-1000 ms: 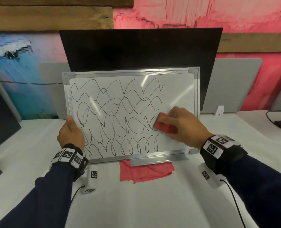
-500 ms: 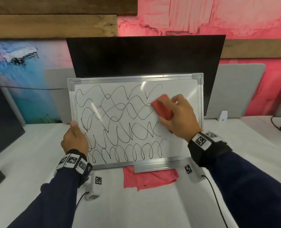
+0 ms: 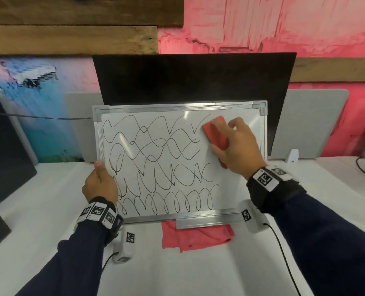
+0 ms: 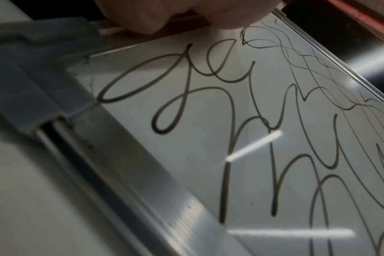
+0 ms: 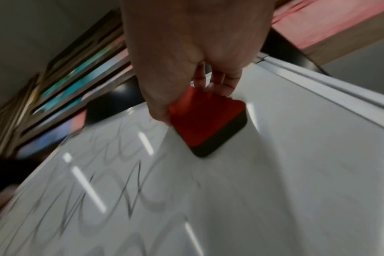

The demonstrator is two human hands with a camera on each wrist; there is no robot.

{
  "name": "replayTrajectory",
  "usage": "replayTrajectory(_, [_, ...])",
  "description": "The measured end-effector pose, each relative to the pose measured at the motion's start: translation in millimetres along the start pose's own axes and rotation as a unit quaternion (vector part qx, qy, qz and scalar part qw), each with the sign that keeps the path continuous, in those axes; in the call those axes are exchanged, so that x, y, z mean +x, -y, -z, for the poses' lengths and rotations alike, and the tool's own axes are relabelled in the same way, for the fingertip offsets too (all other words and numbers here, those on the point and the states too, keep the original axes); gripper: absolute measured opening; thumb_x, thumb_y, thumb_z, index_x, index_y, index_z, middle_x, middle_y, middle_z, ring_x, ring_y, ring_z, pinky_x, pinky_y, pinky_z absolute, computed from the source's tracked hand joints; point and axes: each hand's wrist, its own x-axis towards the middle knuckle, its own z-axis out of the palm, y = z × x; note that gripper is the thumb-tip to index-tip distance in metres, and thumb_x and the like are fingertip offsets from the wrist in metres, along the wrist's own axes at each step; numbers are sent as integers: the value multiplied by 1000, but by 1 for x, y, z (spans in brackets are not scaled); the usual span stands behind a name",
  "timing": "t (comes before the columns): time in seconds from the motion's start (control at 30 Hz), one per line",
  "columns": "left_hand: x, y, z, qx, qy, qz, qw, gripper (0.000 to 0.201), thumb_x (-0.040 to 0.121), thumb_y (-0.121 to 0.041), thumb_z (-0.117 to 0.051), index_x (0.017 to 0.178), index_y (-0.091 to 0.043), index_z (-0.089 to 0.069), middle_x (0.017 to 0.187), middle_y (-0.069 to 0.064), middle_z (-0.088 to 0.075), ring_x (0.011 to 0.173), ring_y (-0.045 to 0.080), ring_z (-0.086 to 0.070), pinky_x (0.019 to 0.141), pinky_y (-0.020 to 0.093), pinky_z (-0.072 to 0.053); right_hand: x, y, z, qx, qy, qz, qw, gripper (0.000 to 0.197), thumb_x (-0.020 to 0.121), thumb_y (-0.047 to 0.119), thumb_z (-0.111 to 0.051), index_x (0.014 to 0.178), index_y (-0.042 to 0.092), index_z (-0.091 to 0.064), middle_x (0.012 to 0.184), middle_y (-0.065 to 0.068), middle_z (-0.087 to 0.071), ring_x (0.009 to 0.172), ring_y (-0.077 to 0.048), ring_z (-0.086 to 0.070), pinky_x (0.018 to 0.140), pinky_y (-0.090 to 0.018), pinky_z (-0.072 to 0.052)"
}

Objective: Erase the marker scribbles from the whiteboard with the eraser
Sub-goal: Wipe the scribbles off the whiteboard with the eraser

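Note:
A metal-framed whiteboard [image 3: 237, 189] stands tilted on the table, leaning on a dark monitor. Black scribbles [image 3: 156, 163] cover its left and middle; the right strip is wiped bare. My right hand [image 3: 232, 142] grips a red eraser [image 3: 214, 133] with a dark felt base [image 5: 221, 140] and presses it flat on the board near the top right. My left hand [image 3: 99, 182] holds the board's left frame edge [image 4: 112, 155], thumb on the front. The left wrist view shows the thick scribbles [image 4: 230, 121] up close.
A pink cloth [image 3: 196, 236] lies under the board's marker tray [image 3: 207, 221]. The black monitor [image 3: 194, 80] stands behind, another dark screen [image 3: 4, 146] at the left. A white block [image 3: 292, 155] and a cable [image 3: 360, 165] are at the right on the white table [image 3: 49, 199].
My right hand has slid the eraser up the board's right side, from the lower middle to near the top right corner. The left hand has kept its hold.

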Motion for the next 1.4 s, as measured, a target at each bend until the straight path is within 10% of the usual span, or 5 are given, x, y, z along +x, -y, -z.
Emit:
replayTrajectory(0.9, [-3, -5, 4, -7, 11, 1, 1000, 62, 100, -57, -17, 89, -12, -58, 91, 12, -53, 97, 26, -42, 100, 46, -36, -18, -14, 12, -100, 33, 10, 994, 63, 81, 37, -76, 137, 39, -46, 115, -6, -49, 100, -29, -48, 76, -39, -48])
replayTrajectory(1.13, [1, -1, 2, 1, 4, -5, 1000, 67, 99, -60, -16, 87, -10, -60, 89, 15, -58, 95, 32, -49, 97, 47, -39, -65, -42, -6, -162, 170, 233, 944, 61, 73, 27, -77, 131, 33, -59, 109, -5, -54, 87, -28, -51, 66, -38, -50])
replayTrajectory(1.4, [-2, -2, 1, -7, 3, -6, 1000, 67, 100, -58, -17, 96, -10, -63, 99, 19, -61, 109, 39, -52, 101, 47, -37, -47, -46, 0, -79, 54, 93, 991, 64, 73, 28, -83, 132, 34, -60, 107, -4, -55, 88, -29, -53, 75, -42, -51])
